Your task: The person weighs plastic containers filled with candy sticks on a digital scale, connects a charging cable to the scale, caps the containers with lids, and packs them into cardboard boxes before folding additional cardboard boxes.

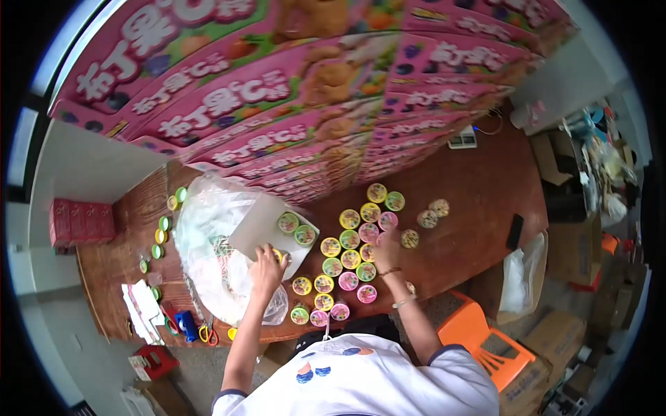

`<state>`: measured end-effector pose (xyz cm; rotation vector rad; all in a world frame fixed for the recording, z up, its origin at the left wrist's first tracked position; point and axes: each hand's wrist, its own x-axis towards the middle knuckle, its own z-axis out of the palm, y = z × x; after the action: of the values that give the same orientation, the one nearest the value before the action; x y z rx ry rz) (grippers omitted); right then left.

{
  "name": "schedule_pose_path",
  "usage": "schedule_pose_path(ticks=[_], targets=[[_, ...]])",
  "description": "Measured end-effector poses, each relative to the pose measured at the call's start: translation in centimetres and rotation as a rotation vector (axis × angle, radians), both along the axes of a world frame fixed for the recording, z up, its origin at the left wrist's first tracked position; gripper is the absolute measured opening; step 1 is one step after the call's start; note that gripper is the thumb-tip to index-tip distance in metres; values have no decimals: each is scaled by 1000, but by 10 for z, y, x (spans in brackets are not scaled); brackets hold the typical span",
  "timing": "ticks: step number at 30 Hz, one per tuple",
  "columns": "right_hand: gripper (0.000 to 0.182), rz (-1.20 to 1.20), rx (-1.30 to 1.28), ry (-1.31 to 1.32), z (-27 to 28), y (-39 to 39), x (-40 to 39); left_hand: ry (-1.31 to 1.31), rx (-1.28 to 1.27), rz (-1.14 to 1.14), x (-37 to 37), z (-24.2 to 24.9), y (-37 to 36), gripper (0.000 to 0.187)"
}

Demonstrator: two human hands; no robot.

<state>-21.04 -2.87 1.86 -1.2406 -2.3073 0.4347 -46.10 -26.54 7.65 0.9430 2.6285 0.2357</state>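
Observation:
My left hand (266,269) is at the near edge of an open white box (262,229), its fingers closed round a small yellow-lidded cup (279,255). Inside the box sit two green-lidded cups (304,235). My right hand (388,253), smeared by motion, is over the right side of a cluster of round cups, close to a pink-lidded cup (388,221); its fingers are not clear. Yellow, green and pink lids make up the cluster, including a yellow-lidded cup (350,219) and a green-lidded cup (332,267).
Pink printed cartons (277,118) are stacked high at the back of the wooden table (479,201). A clear plastic bag (208,256) lies left of the box. Scissors (208,333) and a blue tape dispenser (186,324) lie front left. An orange chair (479,333) stands at right.

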Motion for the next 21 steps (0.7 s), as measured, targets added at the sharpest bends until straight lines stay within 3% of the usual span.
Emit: schedule_pose_path(ticks=[1,2,3,4,5,6,8,9,11,13,14,16,18,19,21], targets=[[50,-91,-117,-121,27,25,19,-27,-150,26,-8,-7,7,52],[64,-213,-157,-355,-7,40,42,2,-160,71,-23,-64,-3,55],[80,-306,-205,-612,-43,54,66,57,-108,133,-22,-78,-1,53],[96,-224,-285,-605,-70,66,86,-6,-62,209,-28,-94,4,54],[96,-139,-184,-593,-94,70,99,83,89,202,-34,-141,-2,63],[96,-126,-214,-545,-99,71,105,17,140,253,-34,-143,4,74],[95,-147,-284,-436,-100,67,103,-161,164,363,-22,-97,12,87],[95,-160,-307,-389,-98,65,103,-60,203,312,-14,-67,4,85],[95,-173,-342,-289,-90,63,99,19,442,195,-23,-37,-18,52],[95,-171,-374,-185,-76,59,94,-540,735,565,-50,42,-54,25],[95,-171,-394,-129,-68,56,93,-368,836,623,-71,62,-78,24],[95,-161,-424,-33,-48,52,85,-194,981,805,-135,52,-139,28],[95,-145,-458,42,-17,42,67,41,922,894,-217,7,-198,20],[95,-131,-474,76,-3,35,55,307,690,795,-261,-38,-233,17],[94,-104,-499,121,26,20,31,337,410,816,-329,-97,-272,41]])
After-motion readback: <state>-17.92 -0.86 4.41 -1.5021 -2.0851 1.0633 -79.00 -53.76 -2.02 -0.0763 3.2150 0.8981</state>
